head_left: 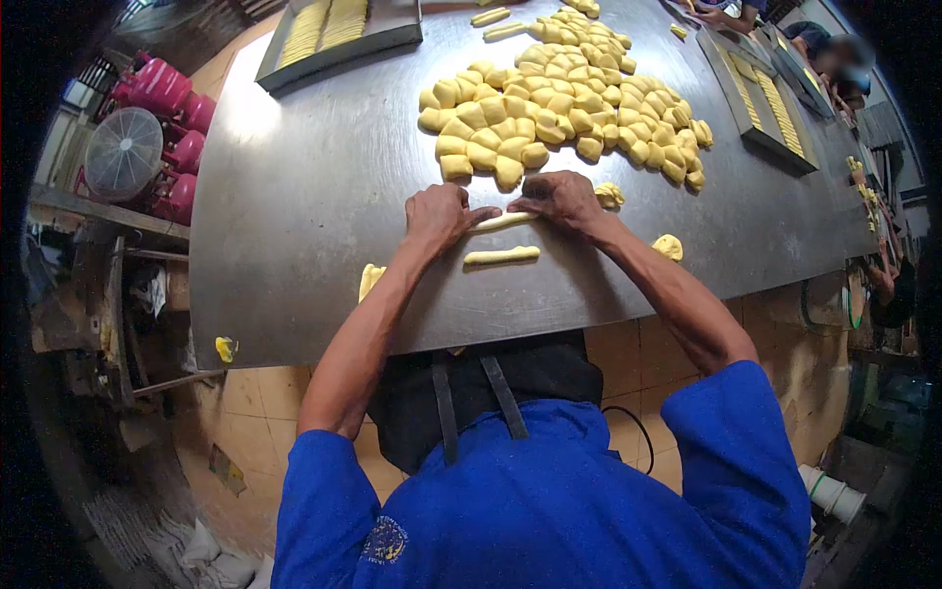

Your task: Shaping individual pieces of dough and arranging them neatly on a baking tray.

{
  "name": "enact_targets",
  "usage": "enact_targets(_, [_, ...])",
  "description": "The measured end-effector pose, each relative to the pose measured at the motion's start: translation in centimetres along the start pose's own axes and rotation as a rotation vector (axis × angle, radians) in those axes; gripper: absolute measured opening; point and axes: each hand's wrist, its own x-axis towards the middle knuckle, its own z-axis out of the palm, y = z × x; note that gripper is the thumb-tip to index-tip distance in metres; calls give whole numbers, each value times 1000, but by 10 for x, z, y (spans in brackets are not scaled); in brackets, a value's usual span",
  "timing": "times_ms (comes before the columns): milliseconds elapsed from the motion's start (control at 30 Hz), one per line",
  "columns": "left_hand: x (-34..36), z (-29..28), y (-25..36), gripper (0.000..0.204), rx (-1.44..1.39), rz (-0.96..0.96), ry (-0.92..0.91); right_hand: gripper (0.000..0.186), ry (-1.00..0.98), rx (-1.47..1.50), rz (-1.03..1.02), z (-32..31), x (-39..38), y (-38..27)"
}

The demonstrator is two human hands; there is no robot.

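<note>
Both palms pressed flat on a thin yellow dough rope (502,222) just below the heap of yellow dough lumps (559,93): left hand (439,215) and right hand (561,197), fingers extended, gripping nothing. A finished dough stick (501,256) lay nearer.

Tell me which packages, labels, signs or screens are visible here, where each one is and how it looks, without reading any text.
Round badge: on the left shoulder of the person's blue top, at the bottom of the view; dark blue with yellow markings.
No packages, signs or screens can be made out; the steel table carries only yellow dough pieces and trays.
</note>
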Motion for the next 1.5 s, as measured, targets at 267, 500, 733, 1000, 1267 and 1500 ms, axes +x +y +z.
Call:
enact_targets(267, [3,-3,-2,68,-59,-32,38,44,-33,118,67,-10,1,-6])
enact_targets(500, [10,3,-4,72,-5,17,51,48,-77,169,114,-14,7,-7])
enact_targets(733, [3,9,-9,78,16,-3,175,46,-98,-45,76,-9,5,-2])
enact_targets(1000, [-6,-8,-20,79,-149,-134,-16,53,-133,130,153,-18,0,-1])
enact_targets(1267, [-54,4,-13,78,-36,-54,-30,59,-137,15,185,-2,-47,-28])
enact_targets(1500, [-45,10,-15,76,-30,-56,30,68,-206,-76,165,6,-35,-34])
